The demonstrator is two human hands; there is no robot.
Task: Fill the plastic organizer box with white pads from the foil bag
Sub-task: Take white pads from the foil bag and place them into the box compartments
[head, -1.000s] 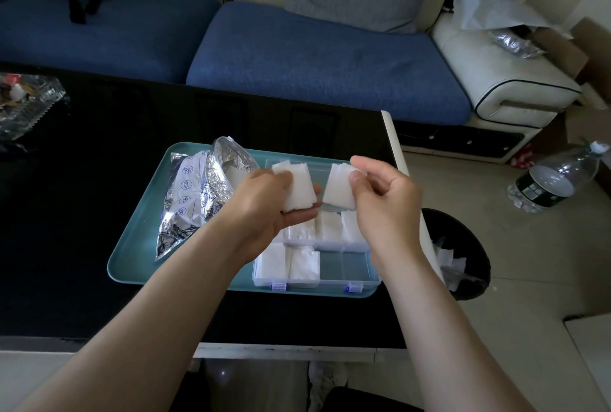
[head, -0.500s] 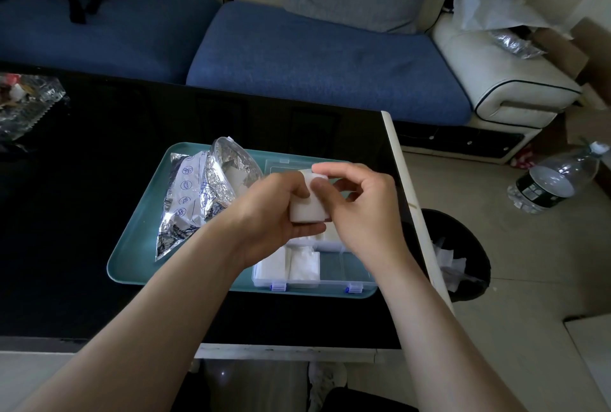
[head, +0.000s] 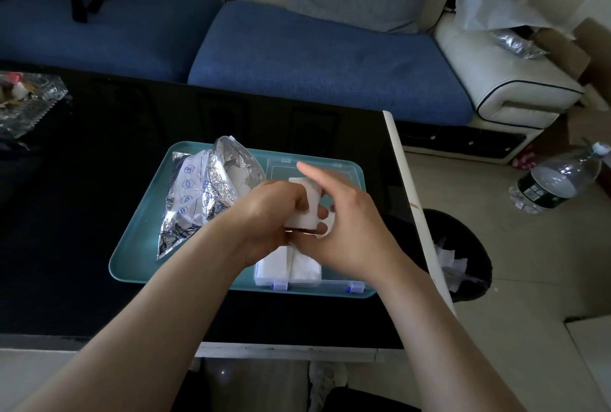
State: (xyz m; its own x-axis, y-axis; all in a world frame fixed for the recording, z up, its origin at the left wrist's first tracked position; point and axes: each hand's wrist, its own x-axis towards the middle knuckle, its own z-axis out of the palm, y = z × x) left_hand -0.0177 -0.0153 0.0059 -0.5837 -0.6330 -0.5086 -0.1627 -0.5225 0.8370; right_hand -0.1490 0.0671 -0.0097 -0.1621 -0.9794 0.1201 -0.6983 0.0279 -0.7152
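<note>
Mid-frame, the left hand [head: 267, 213] curls round white pads [head: 305, 205] above the plastic organizer box [head: 334, 281]. The right hand [head: 353, 233] seemingly touches them, index finger straight, but I cannot tell its hold.

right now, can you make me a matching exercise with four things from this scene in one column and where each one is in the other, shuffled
1. foil bag
2. stack of white pads
3. plastic bottle
4. plastic organizer box

A. lying on the floor at right
B. right side of the teal tray
C. gripped in the left hand
D. left side of the teal tray

Pairs: 1-D, 2-C, 3-A, 4-B
</note>
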